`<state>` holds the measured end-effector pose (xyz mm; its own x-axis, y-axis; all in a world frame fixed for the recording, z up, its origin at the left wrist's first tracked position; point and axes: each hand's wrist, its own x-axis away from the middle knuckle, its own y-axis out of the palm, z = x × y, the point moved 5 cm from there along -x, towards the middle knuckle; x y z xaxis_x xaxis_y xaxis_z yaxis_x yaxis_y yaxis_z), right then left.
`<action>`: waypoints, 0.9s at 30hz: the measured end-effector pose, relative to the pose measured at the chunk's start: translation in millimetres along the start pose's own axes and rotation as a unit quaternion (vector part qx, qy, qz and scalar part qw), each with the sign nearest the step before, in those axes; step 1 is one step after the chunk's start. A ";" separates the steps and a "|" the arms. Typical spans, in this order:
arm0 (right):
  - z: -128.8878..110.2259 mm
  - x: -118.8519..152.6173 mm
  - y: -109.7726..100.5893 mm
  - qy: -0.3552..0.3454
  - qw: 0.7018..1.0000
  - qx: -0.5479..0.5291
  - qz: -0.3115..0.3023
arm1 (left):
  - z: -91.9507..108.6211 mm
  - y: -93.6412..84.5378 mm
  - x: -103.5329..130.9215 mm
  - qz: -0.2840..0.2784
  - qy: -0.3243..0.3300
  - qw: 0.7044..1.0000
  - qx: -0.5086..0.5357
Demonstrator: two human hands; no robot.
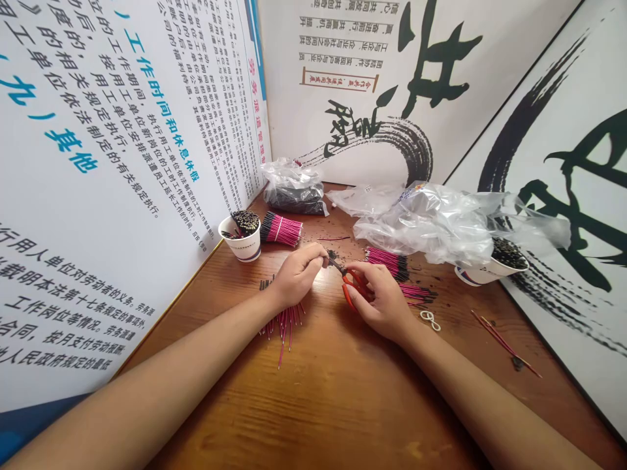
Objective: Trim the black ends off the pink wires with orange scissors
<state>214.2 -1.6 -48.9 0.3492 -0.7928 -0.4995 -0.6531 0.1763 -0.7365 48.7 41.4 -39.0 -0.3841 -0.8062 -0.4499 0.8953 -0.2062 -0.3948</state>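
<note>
In the head view my right hand [385,297] grips a pair of scissors [349,295] by its orange handles. The dark blades point left, to the fingertips of my left hand [301,271]. That hand is closed in a pinch; whatever is between its fingers is too small and hidden to name. Under and beside my left hand lies a loose spread of pink wires [283,323] with dark ends. Small black scraps [333,254] are scattered near the blade tips. Beyond my right hand are a bundle of pink wires [385,259] and a smaller group [416,292].
Paper cups of black pieces stand left [242,247] and right [482,274]. A tied wire bundle [281,230] sits by the left cup. Plastic bags [421,219] and a black-filled bag [296,196] lie behind. A white band [430,320] and stray wires [507,343] lie right; printed panels enclose the table.
</note>
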 end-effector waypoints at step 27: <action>-0.6 0.2 5.8 -0.001 0.999 -0.019 -0.040 | -1.6 4.9 1.2 -0.032 -0.023 0.998 0.058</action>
<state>210.1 -1.1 -52.9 0.4031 -0.8021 -0.4407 -0.6479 0.0899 -0.7564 52.3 40.3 -42.8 -0.4326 -0.8138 -0.3882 0.8907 -0.3189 -0.3240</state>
